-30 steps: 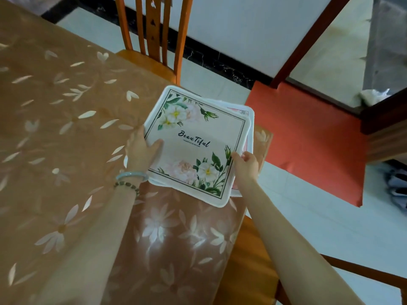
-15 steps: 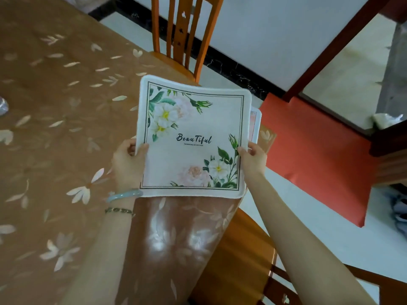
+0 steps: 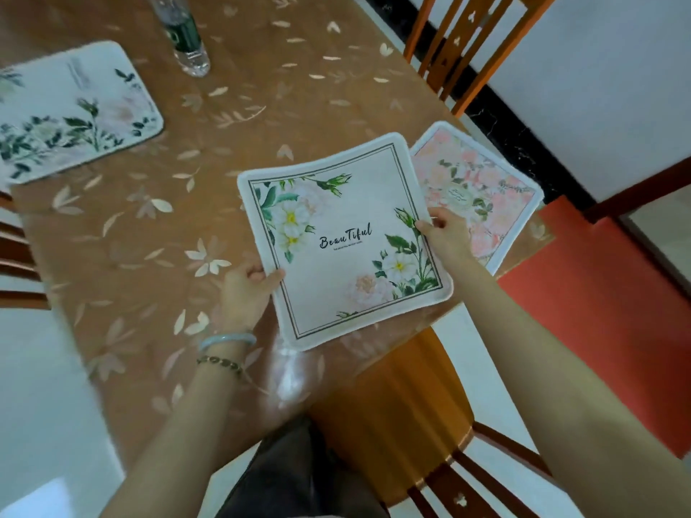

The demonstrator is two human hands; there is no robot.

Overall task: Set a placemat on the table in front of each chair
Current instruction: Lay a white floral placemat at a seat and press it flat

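1. Placemat with green leaves lies flat on the counter at the far left, in front of a chair whose slats show at the left edge.
2. A clear bottle stands upright beyond it, apart from the mat.
3. The left hand, with two bracelets at the wrist, pinches the "Beautiful" placemat at its left edge, thumb on top and fingers curled beneath.
4. That mat is held at the counter's near corner, above a wooden chair seat.
5. The right hand pinches its right edge, thumb on top.
6. A pink floral placemat lies on the counter just behind, partly overlapped, near another chair.
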